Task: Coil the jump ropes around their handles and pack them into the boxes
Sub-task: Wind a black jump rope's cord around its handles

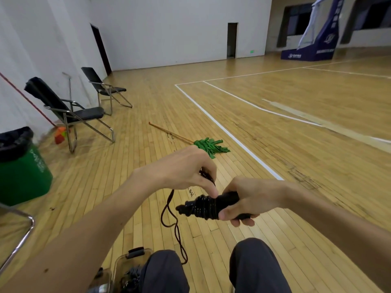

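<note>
At the left edge of the frame stands a round green plastic bin (25, 172) lined with a crinkled black bag. Above it, by the white wall, sit two black padded folding chairs (69, 115) on bent chrome tube frames. At the bottom left, beside the person's dark-trousered knee, a clear hard-plastic box (127, 265) with a black latch rests on the glossy wooden plank floor (148, 102); dark coiled shapes show through its wall. In the centre, the left hand (179, 168) pinches the thin black cord of the jump rope (169, 212), fingers curled round the strand, index tip touching the wound coil. A loose loop of cord hangs towards the knees. Just right, the ribbed, tightly wound coil sits on the black cylindrical handles (229, 197), which the right hand (254, 199) clenches, fingers wrapped underneath. Behind the hands lies a mop (209, 145) of green cloth strips on a wooden pole. A blue padded hoop base (313, 49) stands upper right.
</note>
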